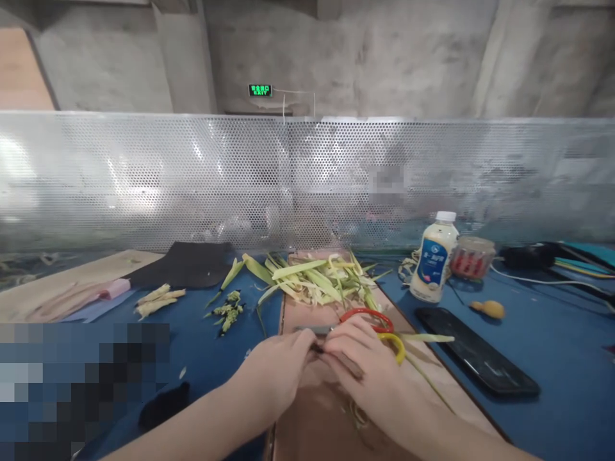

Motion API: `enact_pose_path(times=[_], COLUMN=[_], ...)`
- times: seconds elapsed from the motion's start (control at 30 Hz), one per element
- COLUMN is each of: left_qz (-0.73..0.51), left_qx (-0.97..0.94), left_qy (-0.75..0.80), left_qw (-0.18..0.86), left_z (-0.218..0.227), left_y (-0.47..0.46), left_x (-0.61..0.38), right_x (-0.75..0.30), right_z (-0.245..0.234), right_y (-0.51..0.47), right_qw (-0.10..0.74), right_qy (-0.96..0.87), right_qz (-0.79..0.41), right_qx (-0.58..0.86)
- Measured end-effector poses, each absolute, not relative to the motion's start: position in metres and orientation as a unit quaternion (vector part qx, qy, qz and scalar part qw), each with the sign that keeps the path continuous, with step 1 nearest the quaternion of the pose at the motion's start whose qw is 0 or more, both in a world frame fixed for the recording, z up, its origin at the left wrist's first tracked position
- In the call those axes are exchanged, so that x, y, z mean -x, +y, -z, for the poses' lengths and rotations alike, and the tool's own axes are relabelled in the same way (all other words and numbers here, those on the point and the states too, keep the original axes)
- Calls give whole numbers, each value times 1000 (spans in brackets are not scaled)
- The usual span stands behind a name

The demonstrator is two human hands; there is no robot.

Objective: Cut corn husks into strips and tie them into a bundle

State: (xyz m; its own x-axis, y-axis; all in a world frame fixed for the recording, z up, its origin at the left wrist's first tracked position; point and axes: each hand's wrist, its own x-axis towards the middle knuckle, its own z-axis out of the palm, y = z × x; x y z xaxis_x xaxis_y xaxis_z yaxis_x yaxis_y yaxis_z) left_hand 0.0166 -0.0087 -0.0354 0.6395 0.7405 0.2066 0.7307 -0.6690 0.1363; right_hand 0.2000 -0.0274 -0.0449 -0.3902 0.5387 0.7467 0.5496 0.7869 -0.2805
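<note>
My left hand [276, 371] and my right hand [365, 368] meet over a brown board [312, 422] in the middle of the blue table. Their fingers are closed and pinch a small dark thing between them; I cannot make out what it is. Just beyond the fingertips lie scissors with a red handle [368, 315] and a yellow handle [394, 344], their grey blades pointing left. A heap of green and pale yellow leaf strips [314, 278] covers the far end of the board.
A white bottle with a blue label [434, 257] and a small jar [473, 256] stand right of the heap. A black phone [475, 358] lies right of the board. Woven green pieces [229, 310] and pale strips [156, 299] lie left. A perforated metal screen [307, 179] closes the back.
</note>
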Motion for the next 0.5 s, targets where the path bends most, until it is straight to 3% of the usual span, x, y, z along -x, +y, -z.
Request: enact_pose_path(times=[0.17,0.5], left_qz=[-76,-70], left_qx=[-917,-931], left_qy=[384,359], left_qw=[-74,-17], left_z=[32,24], left_y=[-16,-26], left_x=[-14,-11], right_x=[-196,-195], right_z=[43,34], right_y=[-34,-40], right_qw=[446,434], right_qy=[-831,-782], right_qz=[-2,-166], right_qx=[332,414])
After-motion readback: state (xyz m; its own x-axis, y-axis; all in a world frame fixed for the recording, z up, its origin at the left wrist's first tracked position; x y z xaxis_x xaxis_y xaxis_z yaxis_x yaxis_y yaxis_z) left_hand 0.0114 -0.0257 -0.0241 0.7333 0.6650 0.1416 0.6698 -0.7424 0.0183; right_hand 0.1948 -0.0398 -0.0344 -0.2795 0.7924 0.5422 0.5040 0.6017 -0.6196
